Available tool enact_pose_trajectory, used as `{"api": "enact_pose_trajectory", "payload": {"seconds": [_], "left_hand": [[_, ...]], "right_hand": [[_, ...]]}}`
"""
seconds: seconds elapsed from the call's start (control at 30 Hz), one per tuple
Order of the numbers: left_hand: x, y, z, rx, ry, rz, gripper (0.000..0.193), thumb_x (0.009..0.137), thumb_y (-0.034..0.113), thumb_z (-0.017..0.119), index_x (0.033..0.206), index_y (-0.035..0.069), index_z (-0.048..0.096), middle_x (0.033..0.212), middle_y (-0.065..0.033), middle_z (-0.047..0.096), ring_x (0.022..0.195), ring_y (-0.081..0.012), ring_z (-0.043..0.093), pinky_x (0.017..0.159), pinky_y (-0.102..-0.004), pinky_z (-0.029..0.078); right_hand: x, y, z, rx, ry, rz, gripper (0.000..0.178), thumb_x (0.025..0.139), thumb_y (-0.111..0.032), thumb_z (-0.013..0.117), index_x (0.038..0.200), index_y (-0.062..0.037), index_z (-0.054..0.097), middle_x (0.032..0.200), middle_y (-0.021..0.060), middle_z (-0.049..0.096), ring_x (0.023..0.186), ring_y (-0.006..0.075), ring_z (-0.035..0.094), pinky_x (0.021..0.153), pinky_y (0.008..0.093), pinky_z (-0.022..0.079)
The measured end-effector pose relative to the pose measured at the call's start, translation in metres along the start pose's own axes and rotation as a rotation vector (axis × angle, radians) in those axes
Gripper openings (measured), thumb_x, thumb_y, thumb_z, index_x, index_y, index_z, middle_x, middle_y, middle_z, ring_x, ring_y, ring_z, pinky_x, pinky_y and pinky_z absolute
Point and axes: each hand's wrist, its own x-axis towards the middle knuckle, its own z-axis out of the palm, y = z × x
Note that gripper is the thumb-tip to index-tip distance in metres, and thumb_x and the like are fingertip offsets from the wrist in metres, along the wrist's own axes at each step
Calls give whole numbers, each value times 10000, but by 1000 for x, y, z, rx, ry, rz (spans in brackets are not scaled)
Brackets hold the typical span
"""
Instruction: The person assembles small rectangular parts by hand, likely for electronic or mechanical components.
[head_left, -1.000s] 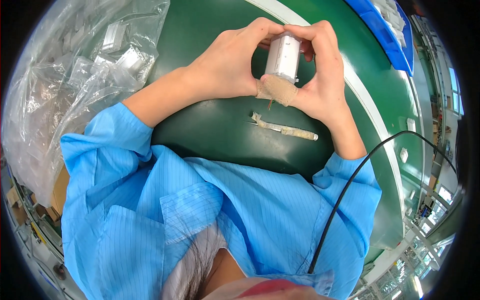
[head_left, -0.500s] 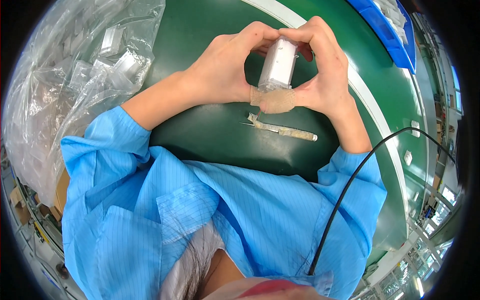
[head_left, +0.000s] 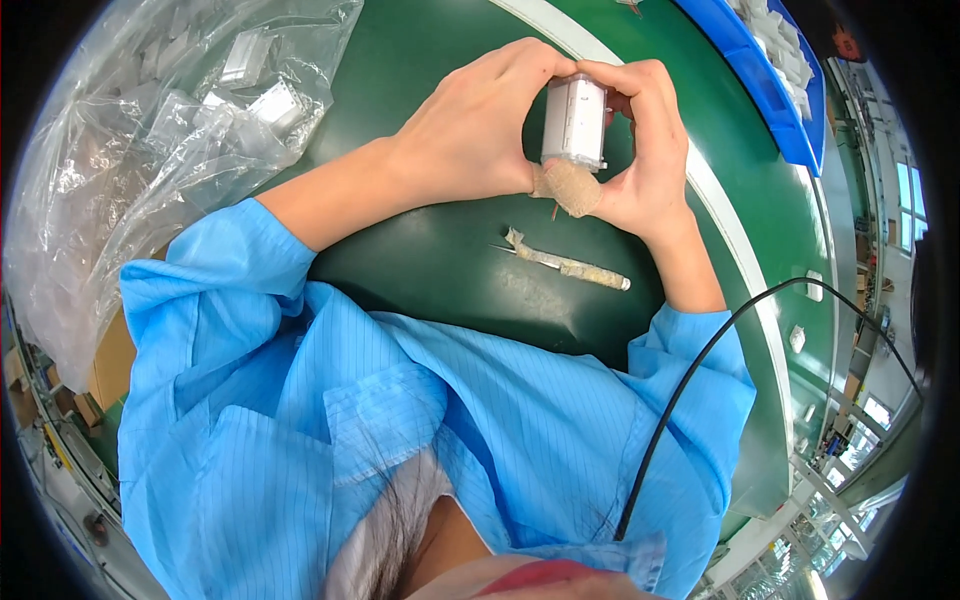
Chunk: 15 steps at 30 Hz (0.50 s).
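Observation:
A white box-shaped plastic housing (head_left: 574, 122) with clear ends is held between both my hands above the green table. My left hand (head_left: 475, 125) grips it from the left, fingertips at its far end and thumb at its near end. From the other side my right hand (head_left: 650, 140) does the same, its fingers partly hidden behind the housing. Tan tape (head_left: 572, 188) wraps the thumbs where they meet at the near end. Below the hands, a thin pointed tool (head_left: 565, 262) with a tape-wrapped handle lies on the table.
A clear plastic bag (head_left: 190, 150) of similar white housings lies at the left. A blue bin (head_left: 745, 70) of white parts stands at the far right. A black cable (head_left: 690, 375) arches past my right arm. Small white pieces (head_left: 797, 338) rest beyond the white strip.
The housing has turned slightly in my hands, and its side with small marks now shows more. Both hands keep hold of it. The view has shifted a little.

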Motion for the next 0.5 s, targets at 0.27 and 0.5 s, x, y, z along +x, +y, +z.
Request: {"api": "enact_pose_trajectory", "payload": {"seconds": [0.27, 0.5], "left_hand": [[4, -4, 2, 2, -15, -61, 668, 522, 203, 846, 1060, 14, 501, 992, -143, 573, 885, -321, 598, 757, -392, 507], [8, -21, -13, -326, -159, -215, 699, 571, 311, 858, 1097, -14, 530, 1028, -157, 594, 936, -293, 614, 833, -366, 492]], "right_hand": [[-2, 16, 10, 26, 49, 49, 620, 541, -294, 820, 1062, -57, 582, 863, 63, 454, 685, 158, 467, 556, 279, 401], [11, 12, -5, 464, -117, 286, 614, 634, -158, 803, 1183, -20, 566, 960, 96, 549, 896, 191, 573, 792, 300, 520]]}}
